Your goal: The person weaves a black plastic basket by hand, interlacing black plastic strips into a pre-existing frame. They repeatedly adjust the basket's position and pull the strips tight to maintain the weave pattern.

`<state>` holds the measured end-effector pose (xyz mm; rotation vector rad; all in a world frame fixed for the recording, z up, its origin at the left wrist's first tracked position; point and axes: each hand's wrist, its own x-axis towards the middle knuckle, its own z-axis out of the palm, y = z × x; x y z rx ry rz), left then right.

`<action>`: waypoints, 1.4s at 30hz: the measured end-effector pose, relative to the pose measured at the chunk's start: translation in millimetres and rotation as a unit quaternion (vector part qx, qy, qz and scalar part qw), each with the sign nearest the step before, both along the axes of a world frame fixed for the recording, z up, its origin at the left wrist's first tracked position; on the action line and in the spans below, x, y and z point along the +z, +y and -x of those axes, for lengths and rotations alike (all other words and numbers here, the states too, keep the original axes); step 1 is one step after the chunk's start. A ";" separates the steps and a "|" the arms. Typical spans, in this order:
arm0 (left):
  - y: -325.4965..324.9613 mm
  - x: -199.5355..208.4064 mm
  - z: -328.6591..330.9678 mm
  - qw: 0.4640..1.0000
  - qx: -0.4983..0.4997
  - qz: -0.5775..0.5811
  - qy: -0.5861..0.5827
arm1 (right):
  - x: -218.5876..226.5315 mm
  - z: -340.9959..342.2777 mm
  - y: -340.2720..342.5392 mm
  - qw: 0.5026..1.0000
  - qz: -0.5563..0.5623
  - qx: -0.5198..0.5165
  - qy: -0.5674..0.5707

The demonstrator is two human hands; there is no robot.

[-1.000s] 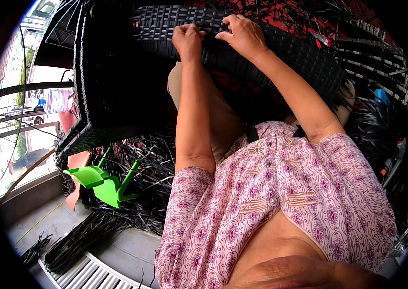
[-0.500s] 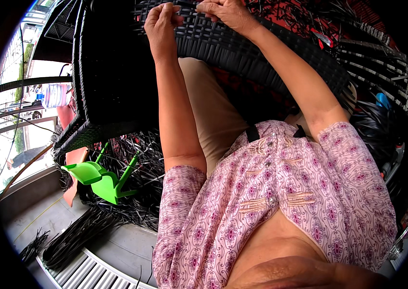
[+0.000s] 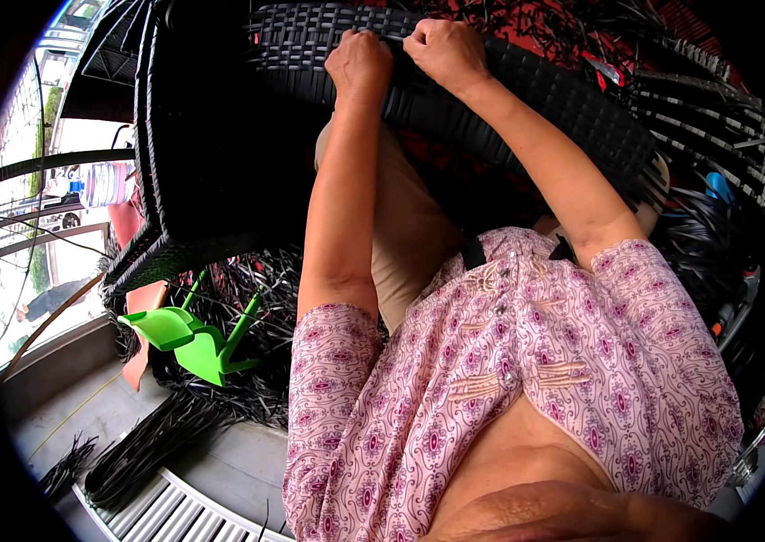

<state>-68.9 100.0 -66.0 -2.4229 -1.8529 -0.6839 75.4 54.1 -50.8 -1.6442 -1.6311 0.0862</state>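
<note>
A band of black woven wicker (image 3: 540,104) stretches across the top of the view in front of me, over my knee. My left hand (image 3: 360,61) is closed in a fist against its weave, knuckles up. Close to its right, my right hand (image 3: 448,56) is also closed on the band, thumb side toward the left hand. A narrow gap separates the two hands, and a thin strand seems to run between them. What the fingers hold is hidden under the knuckles.
A black wicker frame (image 3: 154,172) rises at my left. Below it are a bright green plastic chair-shaped piece (image 3: 197,348) and heaped black strips (image 3: 161,443). A white slatted grate (image 3: 165,510) lies on the floor. A red-handled tool (image 3: 606,70) and more strips are at the right.
Both hands have come down onto the woven band, nearer to me, and moved right. The fingers, pinched before, are now curled into fists. The band looks tilted up slightly more.
</note>
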 end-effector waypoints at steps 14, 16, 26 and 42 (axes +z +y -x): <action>5.1 -10.0 0.0 0.996 -0.003 0.026 -0.089 | 0.3 15.0 4.2 0.992 0.057 -0.018 -0.111; 3.5 -7.6 1.4 0.993 -0.003 0.034 -0.112 | -0.3 16.0 4.0 0.992 0.055 -0.015 -0.114; 8.8 -2.1 14.3 0.920 -0.001 0.150 -0.362 | -7.3 24.9 15.0 0.989 0.057 0.001 -0.136; 181.3 -44.1 171.6 0.959 0.175 -0.034 -0.220 | 16.4 -235.6 -198.2 0.943 -0.056 -0.309 -0.109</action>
